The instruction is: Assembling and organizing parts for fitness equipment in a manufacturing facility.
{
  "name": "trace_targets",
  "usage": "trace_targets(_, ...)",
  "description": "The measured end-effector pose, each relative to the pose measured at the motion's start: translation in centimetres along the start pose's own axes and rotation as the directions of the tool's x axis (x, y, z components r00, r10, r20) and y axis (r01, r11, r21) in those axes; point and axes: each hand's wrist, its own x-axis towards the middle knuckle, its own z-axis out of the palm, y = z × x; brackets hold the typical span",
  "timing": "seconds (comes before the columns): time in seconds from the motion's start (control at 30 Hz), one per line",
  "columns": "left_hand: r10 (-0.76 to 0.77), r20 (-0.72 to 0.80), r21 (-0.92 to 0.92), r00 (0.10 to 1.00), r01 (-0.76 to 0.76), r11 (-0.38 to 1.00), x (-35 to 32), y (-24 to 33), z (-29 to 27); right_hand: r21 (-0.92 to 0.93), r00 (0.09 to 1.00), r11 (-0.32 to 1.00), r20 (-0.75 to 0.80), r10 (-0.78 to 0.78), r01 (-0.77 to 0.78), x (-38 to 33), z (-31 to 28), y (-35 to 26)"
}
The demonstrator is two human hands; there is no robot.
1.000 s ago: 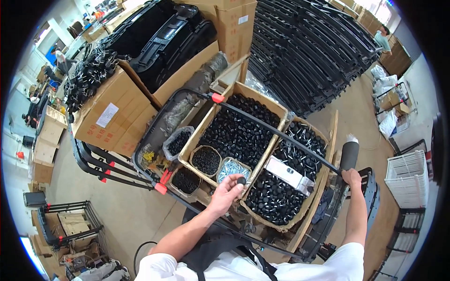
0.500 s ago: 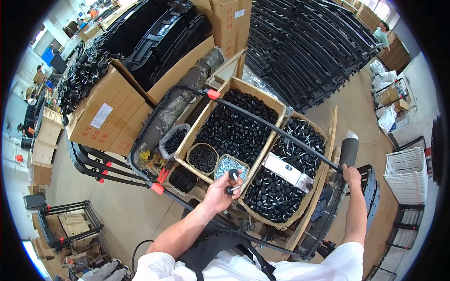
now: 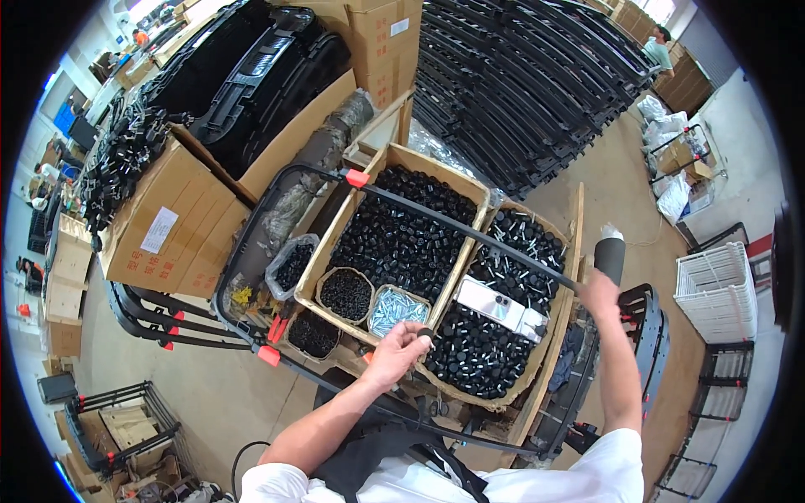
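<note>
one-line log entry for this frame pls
left hand: pinches small black cap over cardboard box | right hand: grips black tube

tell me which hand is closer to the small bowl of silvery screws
Left. The left hand hangs just below the bowl of silvery screws, pinching a small black cap. The right hand is far off to its right, on a black tube.

A large cardboard box of small black plastic caps (image 3: 402, 239) sits left of a second cardboard box of black parts (image 3: 495, 352). A white rectangular packet (image 3: 501, 306) lies on the second box's contents. A small round tub of silver screws (image 3: 396, 308) stands in the first box's near corner, right of a round tub of black pieces (image 3: 345, 294).
</note>
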Motion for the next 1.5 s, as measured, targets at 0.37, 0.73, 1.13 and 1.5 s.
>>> trace_targets(0.37, -0.221, 0.166, 0.008, 0.961, 0.222, 0.975, 1.8, 0.0, 0.0, 0.718, 0.461, 0.433, 0.174, -0.870, 0.546, -15.1, -1.4, -22.1)
trace_targets(0.73, -0.328, 0.427, 0.054, 0.843, 0.338, 0.939, 10.1, -2.5, 6.8, 0.648, 0.856, 0.677, 0.077, -0.512, 0.347, -16.5, 4.4, -17.8)
trace_targets(1.13, -0.168, 0.435, 0.325, 0.885, 0.019, 0.946, 3.8, 0.1, -0.8, 0.884, 0.852, -0.297, 0.442, 0.281, -0.361, -3.0, 19.4, -8.3)
trace_targets(1.5, 0.645, -0.312, 0.589, 0.697, -0.391, 0.707, -11.9, 17.4, -23.7, 0.914, 0.939, 0.236, 0.343, -0.021, -0.329, -6.1, 19.9, -14.1)
